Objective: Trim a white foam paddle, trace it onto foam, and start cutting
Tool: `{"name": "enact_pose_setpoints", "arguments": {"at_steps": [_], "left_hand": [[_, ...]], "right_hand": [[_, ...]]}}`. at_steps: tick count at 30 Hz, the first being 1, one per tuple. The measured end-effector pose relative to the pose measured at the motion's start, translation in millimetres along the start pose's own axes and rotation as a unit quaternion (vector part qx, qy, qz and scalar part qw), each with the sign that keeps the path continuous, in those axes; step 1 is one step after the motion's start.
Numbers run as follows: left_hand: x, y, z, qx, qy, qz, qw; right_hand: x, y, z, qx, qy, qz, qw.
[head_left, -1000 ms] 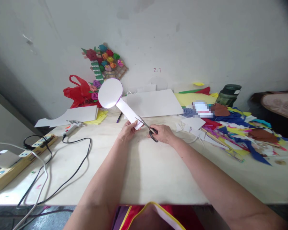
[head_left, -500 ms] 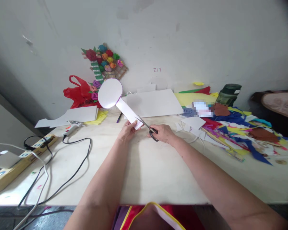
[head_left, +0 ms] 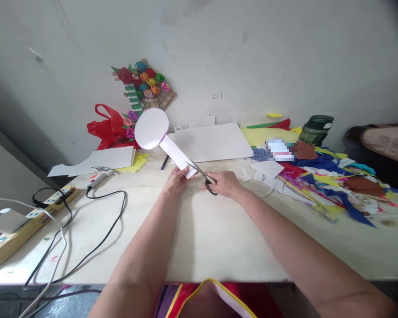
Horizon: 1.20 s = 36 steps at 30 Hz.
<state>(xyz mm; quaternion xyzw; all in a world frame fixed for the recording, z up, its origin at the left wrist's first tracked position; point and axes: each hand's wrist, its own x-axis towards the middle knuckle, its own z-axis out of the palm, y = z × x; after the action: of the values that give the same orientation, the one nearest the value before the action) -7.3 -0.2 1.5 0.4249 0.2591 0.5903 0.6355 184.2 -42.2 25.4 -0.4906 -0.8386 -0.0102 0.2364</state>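
Observation:
A white paper cutout (head_left: 151, 129), a round disc with a long straight strip, is raised over the table's middle, tilted to the left. My left hand (head_left: 176, 180) pinches the lower end of the strip between thumb and fingers. In my right hand (head_left: 226, 183) are scissors (head_left: 202, 172) with dark handles, my fingers closed round the loops. The blades lie at the strip's right edge, just above my left thumb. A purple line runs along the rim of the disc and near the strip's end.
Behind lie a white sheet (head_left: 212, 143) and a pen (head_left: 165, 162). Left are a glue gun (head_left: 101, 176), its black cord and a power strip (head_left: 49, 207). Coloured scraps (head_left: 338, 181) and a dark green bottle (head_left: 316, 130) stand right. Paper flowers (head_left: 149, 81) lean on the wall.
The scissors' handles have drawn closer together and the blades have narrowed on the strip. The cutout and my left hand have hardly moved.

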Motion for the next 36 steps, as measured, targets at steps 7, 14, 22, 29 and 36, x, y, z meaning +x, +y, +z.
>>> {"name": "enact_pose_setpoints", "arguments": {"at_steps": [7, 14, 22, 29, 36], "left_hand": [[1, -1, -2.2, -0.014, -0.002, 0.0, 1.0], [0, 1, 0.3, -0.026, -0.007, -0.001, 1.0], [1, 0, 0.0, -0.03, -0.016, -0.003, 0.999], [1, 0, -0.3, -0.038, -0.004, -0.013, 0.999], [0, 0, -1.2, -0.045, -0.012, -0.02, 0.999]], "right_hand": [[1, 2, 3, 0.005, 0.008, -0.004, 1.0], [2, 3, 4, 0.005, 0.01, -0.009, 1.0], [-2, 0, 1, -0.003, 0.0, -0.005, 1.0], [-2, -1, -4, -0.009, -0.001, 0.005, 1.0], [-3, -4, -7, -0.01, -0.003, 0.014, 1.0]]}}
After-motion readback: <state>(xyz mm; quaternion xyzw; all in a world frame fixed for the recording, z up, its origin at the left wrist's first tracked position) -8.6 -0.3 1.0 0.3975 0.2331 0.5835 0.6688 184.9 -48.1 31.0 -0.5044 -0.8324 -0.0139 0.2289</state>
